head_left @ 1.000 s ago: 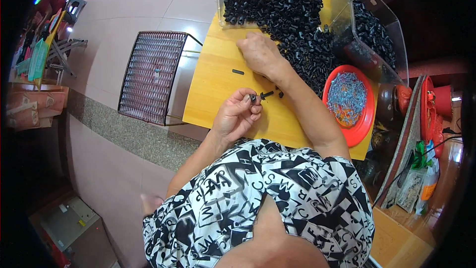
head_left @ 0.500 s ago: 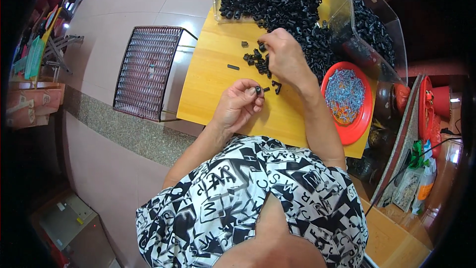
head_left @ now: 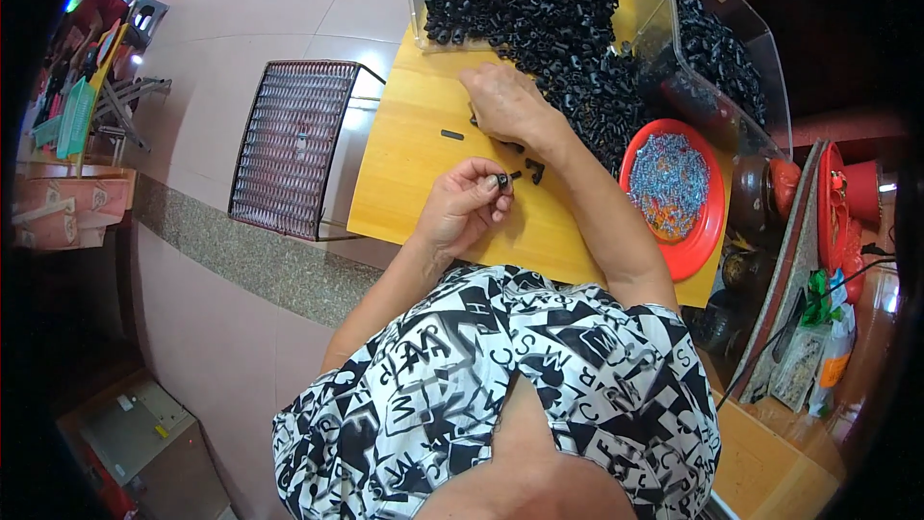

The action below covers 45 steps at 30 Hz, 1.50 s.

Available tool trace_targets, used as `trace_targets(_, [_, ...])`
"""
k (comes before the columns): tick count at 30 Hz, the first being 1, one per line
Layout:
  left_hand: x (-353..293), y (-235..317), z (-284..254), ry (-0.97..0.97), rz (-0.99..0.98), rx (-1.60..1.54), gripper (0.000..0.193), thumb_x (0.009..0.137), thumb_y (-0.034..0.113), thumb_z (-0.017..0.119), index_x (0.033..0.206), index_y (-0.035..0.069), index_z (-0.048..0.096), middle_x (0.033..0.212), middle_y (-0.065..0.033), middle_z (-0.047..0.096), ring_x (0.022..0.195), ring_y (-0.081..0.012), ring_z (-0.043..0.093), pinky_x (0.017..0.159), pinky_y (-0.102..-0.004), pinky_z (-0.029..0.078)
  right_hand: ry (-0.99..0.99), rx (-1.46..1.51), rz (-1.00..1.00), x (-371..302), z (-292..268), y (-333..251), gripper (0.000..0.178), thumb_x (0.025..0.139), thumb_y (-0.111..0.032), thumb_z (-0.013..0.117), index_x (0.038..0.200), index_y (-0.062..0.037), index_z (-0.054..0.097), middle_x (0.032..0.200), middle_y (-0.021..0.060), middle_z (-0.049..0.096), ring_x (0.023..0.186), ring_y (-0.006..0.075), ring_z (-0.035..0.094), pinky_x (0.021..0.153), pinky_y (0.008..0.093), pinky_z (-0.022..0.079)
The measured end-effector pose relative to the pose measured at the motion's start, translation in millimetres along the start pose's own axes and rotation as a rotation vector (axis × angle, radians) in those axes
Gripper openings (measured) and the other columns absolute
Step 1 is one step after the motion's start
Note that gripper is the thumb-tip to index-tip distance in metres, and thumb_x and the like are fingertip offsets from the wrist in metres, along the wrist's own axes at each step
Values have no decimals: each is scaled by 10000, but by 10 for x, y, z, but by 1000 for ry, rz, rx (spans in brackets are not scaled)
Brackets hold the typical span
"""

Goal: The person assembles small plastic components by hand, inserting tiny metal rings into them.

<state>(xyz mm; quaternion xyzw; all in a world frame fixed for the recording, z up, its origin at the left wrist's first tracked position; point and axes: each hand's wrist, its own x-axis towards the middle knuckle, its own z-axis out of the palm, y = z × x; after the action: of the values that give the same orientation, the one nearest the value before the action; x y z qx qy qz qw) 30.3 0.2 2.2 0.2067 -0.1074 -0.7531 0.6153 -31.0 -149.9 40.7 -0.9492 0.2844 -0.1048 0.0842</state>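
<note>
My left hand (head_left: 462, 204) is closed in a pinch around a small black plastic part (head_left: 501, 180) above the near part of the yellow table (head_left: 404, 164). A short black pin-like piece (head_left: 516, 174) and a hooked black piece (head_left: 534, 170) lie just right of its fingertips. Farther off, my right hand (head_left: 508, 108) lies back up over a group of small black parts, covering most of them. Its fingertips are hidden, so what they hold cannot be made out. Left of the hands, a flat black strip (head_left: 451, 134) rests on the wood.
A large heap of black plastic parts (head_left: 529, 0) spreads from a clear bin at the back. Another clear bin (head_left: 770, 58) tilts at the right. On the right edge stands a red plate (head_left: 701, 248) with small bluish metallic pieces (head_left: 669, 183). A woven stool (head_left: 294, 149) stands left of the table.
My right hand has moved left and now covers the small loose parts that showed before. My left hand keeps its pinch on the black part, almost unmoved. The view has shifted slightly.
</note>
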Motion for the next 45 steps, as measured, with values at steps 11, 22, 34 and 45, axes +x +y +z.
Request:
trace_targets(11, [73, -49, 110, -23, -35, 12, 165, 801, 60, 547, 960, 26, 525, 827, -101, 552, 672, -141, 528, 555, -227, 427, 199, 1268, 461, -1231, -442, -91, 125, 763, -29, 586, 883, 5, 589, 694, -37, 530, 623, 32, 456, 535, 169, 360])
trace_targets(22, [120, -152, 132, 10, -42, 210, 160, 798, 43, 549, 954, 8, 542, 799, -85, 568, 666, -142, 540, 563, -226, 439, 221, 1408, 626, -1548, -406, -241, 145, 780, -12, 564, 921, 22, 574, 731, 38, 581, 572, 54, 500, 516, 166, 413])
trace_targets(34, [110, -181, 159, 21, 7, 304, 172, 784, 29, 567, 950, -9, 545, 766, -73, 576, 653, -122, 539, 581, -219, 448, 171, 1107, 580, -1461, -338, -235, 84, 747, -32, 573, 820, 3, 550, 701, 16, 574, 628, 43, 498, 554, 189, 414])
trace_targets(45, [70, -268, 186, 71, 277, 855, 106, 770, -18, 566, 875, -24, 584, 782, -13, 564, 671, -59, 495, 592, -174, 397, 67, 998, 451, -1455, -285, -142, 30, 730, -9, 562, 752, -7, 542, 629, -39, 489, 572, 5, 420, 486, 167, 335])
